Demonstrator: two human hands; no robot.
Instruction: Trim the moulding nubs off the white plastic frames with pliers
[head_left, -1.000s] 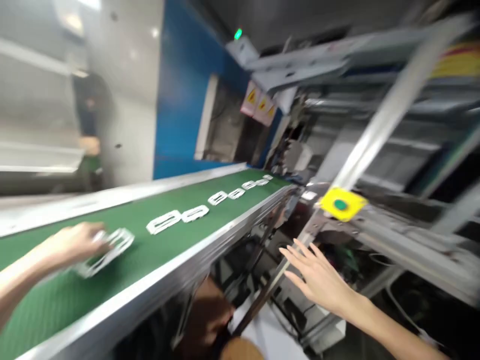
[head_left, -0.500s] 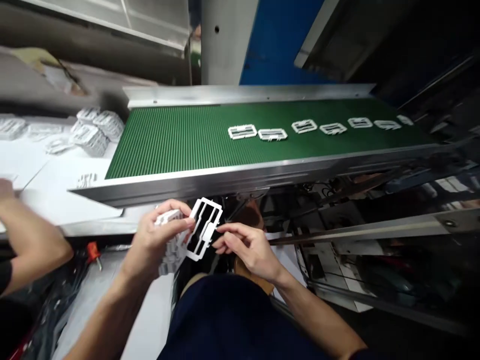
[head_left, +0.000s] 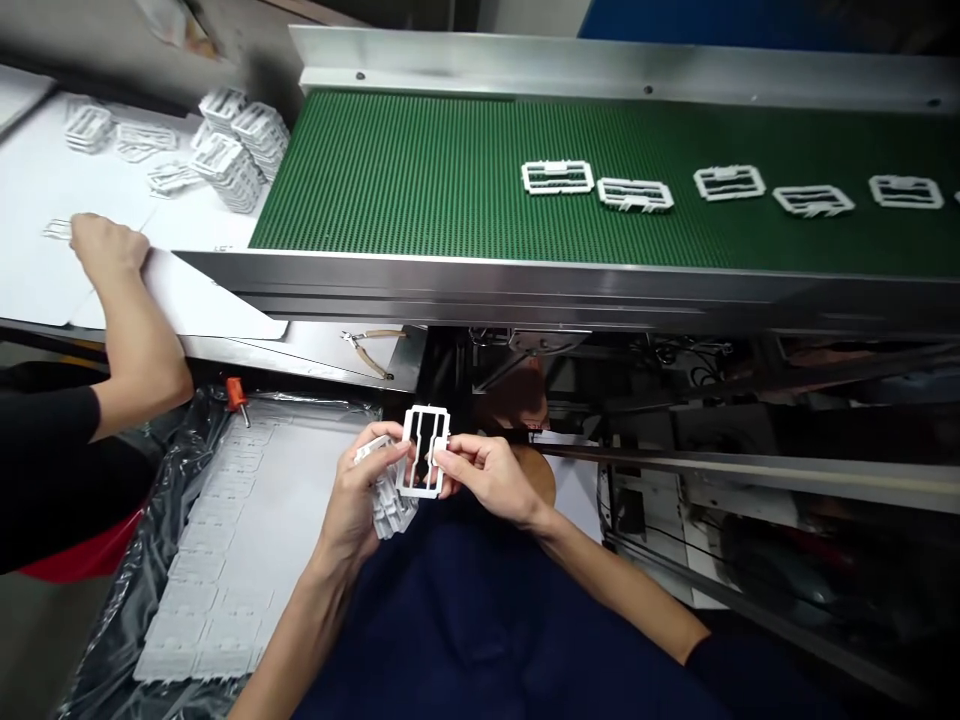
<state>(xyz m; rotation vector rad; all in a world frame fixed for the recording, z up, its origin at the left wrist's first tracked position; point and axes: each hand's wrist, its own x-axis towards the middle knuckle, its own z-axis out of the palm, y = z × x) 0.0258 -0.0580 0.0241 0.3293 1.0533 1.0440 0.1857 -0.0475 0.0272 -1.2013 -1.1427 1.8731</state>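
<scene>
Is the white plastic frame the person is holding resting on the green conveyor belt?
No, the white plastic frame is held between the left hand and right hand, low and clear of the green conveyor belt.

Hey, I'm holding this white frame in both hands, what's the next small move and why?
Probably slide the frame onto the stack in your left hand: the right hand pinches its right edge, the stack sits just beside it, and more frames wait on the belt.

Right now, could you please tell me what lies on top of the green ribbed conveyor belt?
Five white plastic frames lie in a row on the green belt, none covered; its right end is out of view.
</scene>
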